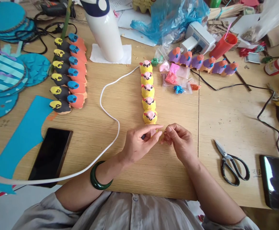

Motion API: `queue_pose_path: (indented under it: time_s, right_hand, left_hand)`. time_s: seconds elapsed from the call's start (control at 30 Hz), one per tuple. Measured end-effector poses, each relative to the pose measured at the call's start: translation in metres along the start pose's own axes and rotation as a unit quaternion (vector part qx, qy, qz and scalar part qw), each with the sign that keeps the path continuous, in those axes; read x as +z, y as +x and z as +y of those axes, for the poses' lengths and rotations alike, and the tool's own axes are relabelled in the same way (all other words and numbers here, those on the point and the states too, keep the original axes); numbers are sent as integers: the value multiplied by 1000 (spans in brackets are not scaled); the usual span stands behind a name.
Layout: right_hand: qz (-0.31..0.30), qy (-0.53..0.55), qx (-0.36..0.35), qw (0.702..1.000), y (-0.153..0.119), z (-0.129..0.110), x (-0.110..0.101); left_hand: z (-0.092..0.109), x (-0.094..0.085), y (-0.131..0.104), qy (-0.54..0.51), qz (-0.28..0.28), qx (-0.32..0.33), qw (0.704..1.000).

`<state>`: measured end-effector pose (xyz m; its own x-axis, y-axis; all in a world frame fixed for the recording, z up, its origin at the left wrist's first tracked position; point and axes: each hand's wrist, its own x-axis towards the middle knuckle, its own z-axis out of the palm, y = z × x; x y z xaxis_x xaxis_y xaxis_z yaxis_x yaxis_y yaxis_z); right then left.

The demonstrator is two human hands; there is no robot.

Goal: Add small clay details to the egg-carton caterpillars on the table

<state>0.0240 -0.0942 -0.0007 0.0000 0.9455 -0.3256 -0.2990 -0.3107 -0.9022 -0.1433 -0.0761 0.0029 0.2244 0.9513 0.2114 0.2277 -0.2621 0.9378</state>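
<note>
Row of yellow moulded figures with pink, black-marked faces (148, 92) runs away from me, near end just beside both hands. Step in hand, I judge: fine fingertip work. Left hand (138, 143): thumb and forefinger parted. Right hand (184, 143): fingertips pinched together; I cannot tell on what. Next move calls for light, steady fingertips, avoiding smudging the nearest figure.

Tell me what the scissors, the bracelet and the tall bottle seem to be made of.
Scissors: metal blades, judging by their grey sheen; glossy black handles, perhaps plastic-coated.
Bracelet: polished dark green, with bright highlights; possibly jade, glass or resin.
Bottle: smooth white body, painted metal or plastic; its look leaves that open.
</note>
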Motion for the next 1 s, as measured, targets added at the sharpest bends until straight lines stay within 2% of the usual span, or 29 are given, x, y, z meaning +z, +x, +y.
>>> queue_pose_path:
  time_s: [0.23,0.43,0.53,0.7,1.0]
  right_hand:
    - [-10,-31,4,999,-2,-1,-1]
    - [-38,-18,13,999,-4,-4,0]
    - [-26,-33,23,999,-3,-5,2]
    - [30,-12,4,999,-2,-4,2]
    - [17,25,11,999,-1,-3,0]
  left_hand:
    - [-4,1,-2,7,-1,20,1000]
    - [-3,0,-1,9,7,42,999]
    - [-2,0,0,29,9,59,998]
    - [-3,0,-1,29,9,27,999]
    - [-2,-2,0,32,13,7,999]
